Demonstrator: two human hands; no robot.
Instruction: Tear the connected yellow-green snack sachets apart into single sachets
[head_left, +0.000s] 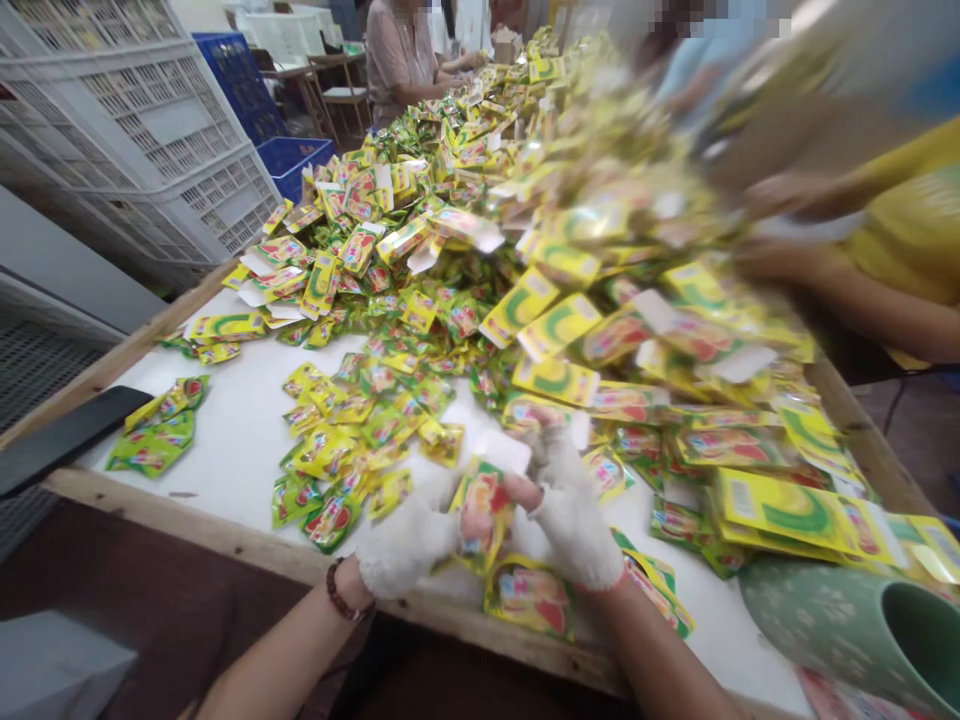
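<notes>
In the head view, my left hand [412, 545], in a white fingerless glove with a beaded bracelet at the wrist, grips a small printed packet [480, 515] in yellow, green and red. The thumb of my right hand [574, 520], gloved the same way, presses the packet's right edge. Its other fingers curl behind and are blurred. A white carton flap [504, 452] shows just above the packet; whether it is joined to it, I cannot tell. Under my hands lies another shiny sachet [529, 598]. Left of them spreads a loose group of yellow and green sachets [322, 450].
Yellow cartons [555, 325] and sachets heap along the wooden-edged white table [232, 420]. A dark flat object [71, 435] rests at the left edge, a green flowered cup [817, 620] lies at right. White crates [142, 130] stand left. Co-workers sit around, one in yellow sleeves [907, 220].
</notes>
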